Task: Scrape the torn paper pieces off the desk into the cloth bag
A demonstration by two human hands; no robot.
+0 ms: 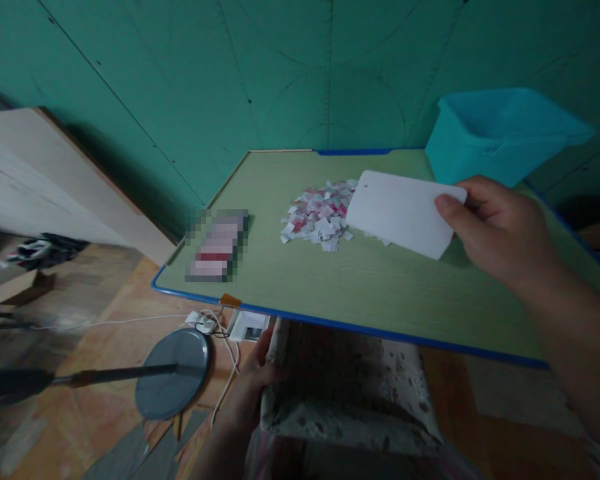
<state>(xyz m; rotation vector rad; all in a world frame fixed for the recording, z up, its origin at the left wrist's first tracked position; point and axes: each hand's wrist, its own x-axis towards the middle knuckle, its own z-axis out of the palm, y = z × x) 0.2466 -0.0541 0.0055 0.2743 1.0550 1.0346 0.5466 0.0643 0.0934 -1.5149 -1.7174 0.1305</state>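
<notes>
My right hand (500,230) pinches a flat white scraper (403,210) by its right end, with the thumb on top. The scraper has rounded corners and a small hole near its far left corner. Its left edge overlaps a pile of small paper scraps (320,213), pink, red and white, on the green tabletop (330,290). Below the table's near edge, my left hand (255,380) is closed on the left rim of a speckled cloth-like open container (405,380). The inside of the container is dark.
A turquoise bin (480,147) stands at the back right of the table, against the green wall (290,73). A pixelated flat object (217,247) lies on the left. On the floor, a round grey base (173,373) with a pole stands beside white cables (230,373).
</notes>
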